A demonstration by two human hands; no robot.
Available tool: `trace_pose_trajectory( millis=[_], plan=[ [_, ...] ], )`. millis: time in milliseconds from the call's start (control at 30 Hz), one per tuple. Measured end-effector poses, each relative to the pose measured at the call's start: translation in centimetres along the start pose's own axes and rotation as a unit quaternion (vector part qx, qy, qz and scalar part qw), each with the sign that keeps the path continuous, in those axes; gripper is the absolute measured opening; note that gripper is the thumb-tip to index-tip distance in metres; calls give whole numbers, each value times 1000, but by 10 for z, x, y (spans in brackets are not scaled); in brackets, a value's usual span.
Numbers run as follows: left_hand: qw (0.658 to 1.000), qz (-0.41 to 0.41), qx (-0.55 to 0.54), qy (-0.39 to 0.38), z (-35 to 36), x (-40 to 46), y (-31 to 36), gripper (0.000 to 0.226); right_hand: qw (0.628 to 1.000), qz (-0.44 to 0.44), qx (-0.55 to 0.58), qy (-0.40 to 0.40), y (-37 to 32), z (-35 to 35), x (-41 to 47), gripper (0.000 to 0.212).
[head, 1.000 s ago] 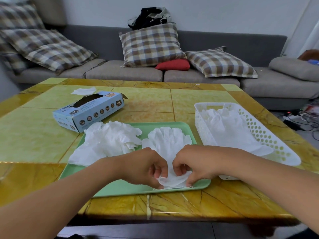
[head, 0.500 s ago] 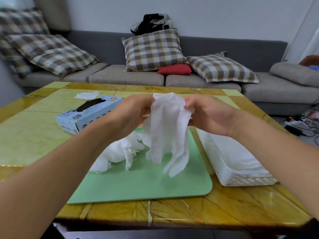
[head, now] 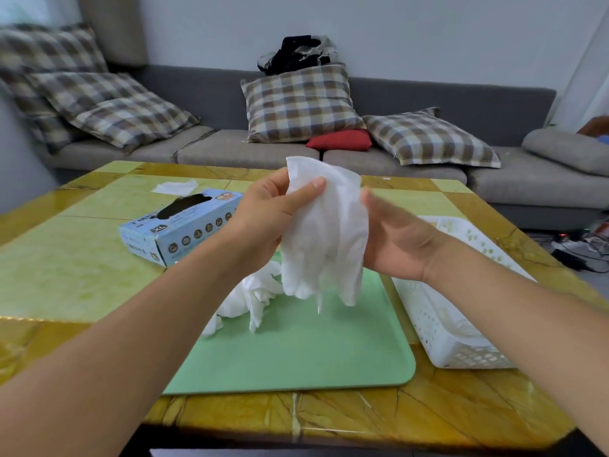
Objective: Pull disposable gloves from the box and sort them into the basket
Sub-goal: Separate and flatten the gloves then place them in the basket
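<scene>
Since a second ago I see both hands have come up off the green tray (head: 296,354), carrying the bunch of white gloves (head: 324,239) with them; it now hangs in the air above the tray, finger ends drooping. My left hand (head: 267,222) has its grip closed on the bunch's upper left edge, thumb pressed across the front. My right hand (head: 395,239) lies against the bunch's right side with fingers fairly straight, though blur keeps me from telling whether it pinches. A crumpled pile of gloves (head: 250,298) remains on the tray's left part. The blue glove box (head: 178,232) lies on the tabletop (head: 66,278) behind it, and the white basket (head: 448,328) stands just right of the tray, with gloves inside.
</scene>
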State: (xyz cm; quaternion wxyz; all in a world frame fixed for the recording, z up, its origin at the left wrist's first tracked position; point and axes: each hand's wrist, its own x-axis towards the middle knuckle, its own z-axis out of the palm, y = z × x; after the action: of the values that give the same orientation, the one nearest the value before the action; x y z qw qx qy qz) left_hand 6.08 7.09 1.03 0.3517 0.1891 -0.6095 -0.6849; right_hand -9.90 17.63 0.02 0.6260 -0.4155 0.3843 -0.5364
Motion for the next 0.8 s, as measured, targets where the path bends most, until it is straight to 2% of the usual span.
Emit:
trace_pose_trajectory(
  millis=[100,200,300,400,500,567,700,800],
  plan=[
    [1000,27,14,1,-2,1,0,25,994,-15,-98,35,10,3,3,75],
    [999,31,4,15,-4,2,-2,23,970,-107,-168,141,4,9,7,42],
    [999,28,5,29,-6,3,-4,23,939,-189,-189,214,-4,10,11,27],
    [999,18,1,50,-7,4,-4,26,943,-194,-201,180,-12,1,8,42],
    [998,18,11,53,-6,3,-5,29,955,-117,-245,122,-9,-8,3,64],
    [999,16,19,43,-4,2,-5,30,950,-94,-263,137,0,-7,5,57],
    [998,22,39,43,1,0,-6,28,947,-134,-192,219,3,1,9,19],
    [994,41,68,72,2,1,-5,28,951,-149,-145,228,-9,7,7,29]
  ],
)
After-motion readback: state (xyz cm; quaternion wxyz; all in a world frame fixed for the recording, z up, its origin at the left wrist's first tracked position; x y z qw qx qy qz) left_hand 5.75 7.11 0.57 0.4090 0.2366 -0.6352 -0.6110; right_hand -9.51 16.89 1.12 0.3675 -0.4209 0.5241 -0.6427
